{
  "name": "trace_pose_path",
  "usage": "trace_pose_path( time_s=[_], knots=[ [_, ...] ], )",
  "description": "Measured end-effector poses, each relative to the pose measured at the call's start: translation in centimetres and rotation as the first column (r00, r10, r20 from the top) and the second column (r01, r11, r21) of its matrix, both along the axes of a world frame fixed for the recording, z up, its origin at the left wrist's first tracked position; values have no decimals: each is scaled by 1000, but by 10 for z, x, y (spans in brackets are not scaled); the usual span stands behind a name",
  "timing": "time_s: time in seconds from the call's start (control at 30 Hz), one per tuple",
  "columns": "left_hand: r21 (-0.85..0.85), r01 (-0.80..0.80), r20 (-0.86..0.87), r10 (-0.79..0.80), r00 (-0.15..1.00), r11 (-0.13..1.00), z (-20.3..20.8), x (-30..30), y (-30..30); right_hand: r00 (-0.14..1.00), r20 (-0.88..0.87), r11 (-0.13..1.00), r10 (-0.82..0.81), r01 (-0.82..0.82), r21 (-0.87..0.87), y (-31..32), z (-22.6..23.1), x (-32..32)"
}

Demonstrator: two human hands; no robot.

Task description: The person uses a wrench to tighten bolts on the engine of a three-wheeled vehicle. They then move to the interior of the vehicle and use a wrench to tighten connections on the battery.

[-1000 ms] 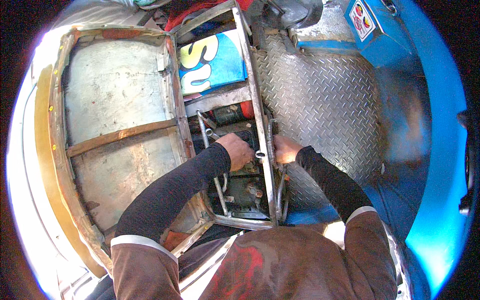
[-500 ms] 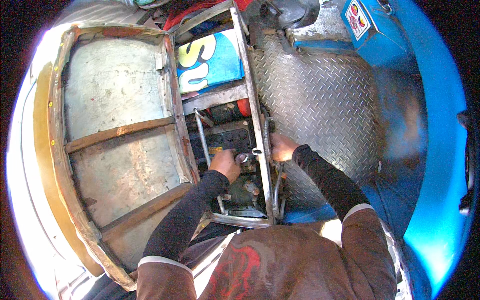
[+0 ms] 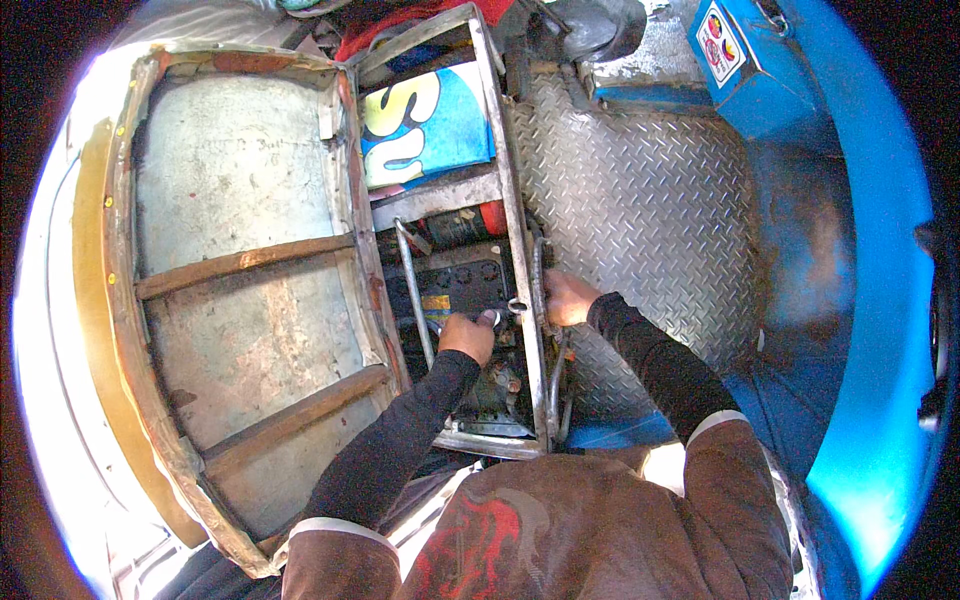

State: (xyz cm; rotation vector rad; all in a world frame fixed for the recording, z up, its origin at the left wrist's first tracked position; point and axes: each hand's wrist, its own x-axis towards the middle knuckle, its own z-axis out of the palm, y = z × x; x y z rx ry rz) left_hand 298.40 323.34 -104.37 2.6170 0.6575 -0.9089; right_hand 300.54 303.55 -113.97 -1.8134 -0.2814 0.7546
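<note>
Over an open compartment, my left hand (image 3: 467,338) is closed with its thumb up. A small pale, shiny bit shows at the thumb tip, too small to name. Just beyond it lies a black battery (image 3: 474,283) with a yellow-orange label. My right hand (image 3: 570,299) is at the right side of the worn metal frame (image 3: 528,345); its fingertips are hidden beside the rail. Between my hands, a small round metal ring (image 3: 517,306) sits on that rail. A thin metal rod (image 3: 410,281) slants along the compartment's left side.
To the left stands a raised panel (image 3: 240,170) with wooden ribs. A blue and yellow printed sheet (image 3: 430,125) lies in the far section of the frame. Right of the frame spreads a tread-plate floor (image 3: 650,200), with a blue metal box (image 3: 745,60) beyond.
My left hand has shifted slightly right and towards me, baring more of the battery and its label. My right hand stays at the frame's side. The whole view has moved a little.
</note>
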Motion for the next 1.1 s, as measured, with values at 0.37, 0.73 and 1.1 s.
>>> trace_pose_path(
  time_s=[0.37, 0.73, 1.1],
  knots=[
    [-98, 524, 109, -514, 851, 846, 22, 18, 10, 998, -56, 1000, 2, -2, -3, 4, -15, -3],
    [-125, 806, 29, -809, 586, 579, 31, 42, 13, 996, -34, 990, 82, -85, -111, 1, -32, -3],
    [-89, 779, -177, -779, 601, 621, 44, 60, 12, 982, 153, 993, -112, 106, 44, -1, 30, -9]
  ],
)
